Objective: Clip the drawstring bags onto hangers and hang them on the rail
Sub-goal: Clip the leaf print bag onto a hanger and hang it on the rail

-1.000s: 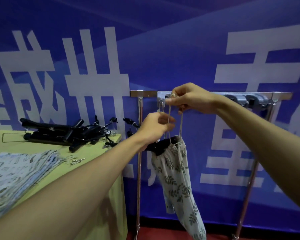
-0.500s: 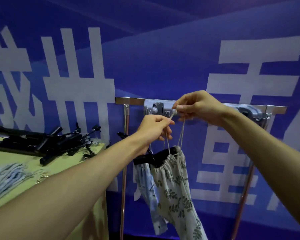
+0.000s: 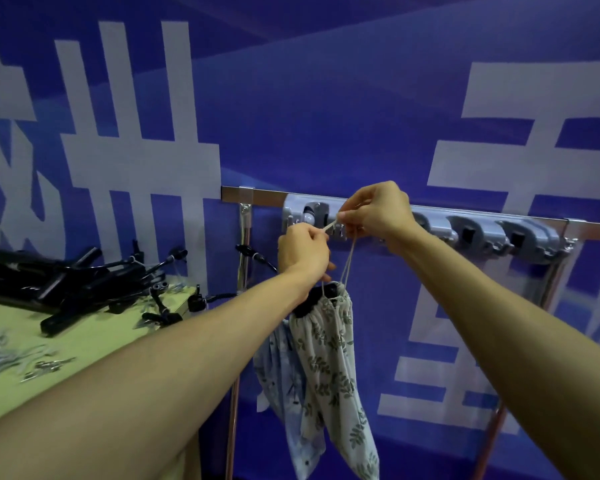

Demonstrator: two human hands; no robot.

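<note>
Looking across from the left: the heap of black plastic clip hangers [image 3: 66, 282] on the yellow-green table [image 3: 94, 344] is well apart from the action, so I'm ignoring it for now. My left hand [image 3: 303, 252] is curled tight just under the silver metal rail [image 3: 267, 196], fingertips pinching one end of the thin white drawstring cord [image 3: 350, 258]. I can't tell whether that hand also has the hanger's hook, since that's hidden behind the knuckles.

Below it, the white leaf-print drawstring bag [image 3: 329, 358] hangs off a black hanger [image 3: 321, 295], with a pale blue patterned bag [image 3: 279, 368] tucked just behind. My right hand [image 3: 378, 213] is up in front of the rail, thumb and forefinger pinching the same cord a bit further along. So both hands are grasping cord and nothing else I can see.

My read is that I'm tidying the cord, looping or knotting it so it doesn't dangle. To do that well I'd go light and sideways on the pull, not down, because a tug could drag the gathered bag mouth off the hanger. I'd also watch that the cord doesn't snag on the grey plastic holder block [image 3: 478, 233] to the right.
</note>
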